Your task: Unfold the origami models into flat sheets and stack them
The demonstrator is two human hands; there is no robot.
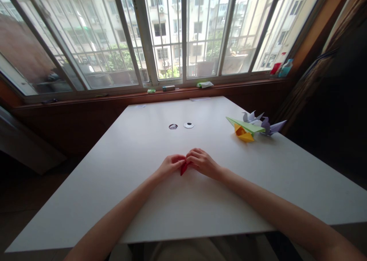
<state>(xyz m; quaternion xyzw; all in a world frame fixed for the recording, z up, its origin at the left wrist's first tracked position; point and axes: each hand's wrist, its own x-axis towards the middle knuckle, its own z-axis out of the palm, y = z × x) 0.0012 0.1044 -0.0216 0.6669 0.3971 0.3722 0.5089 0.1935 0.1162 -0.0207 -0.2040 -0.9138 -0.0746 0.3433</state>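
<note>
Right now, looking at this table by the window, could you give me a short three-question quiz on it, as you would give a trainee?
1. True or false: both hands meet on the red paper piece near the middle of the white table.
2. Which folded paper lies on top of the group at the table's right side? A) the green plane B) the yellow piece C) the purple bird
3. Fill in: the two small round things lie on the table between the hands and the ____.

Key:
1. True: left hand and right hand pinch it together.
2. A.
3. Window.
</note>
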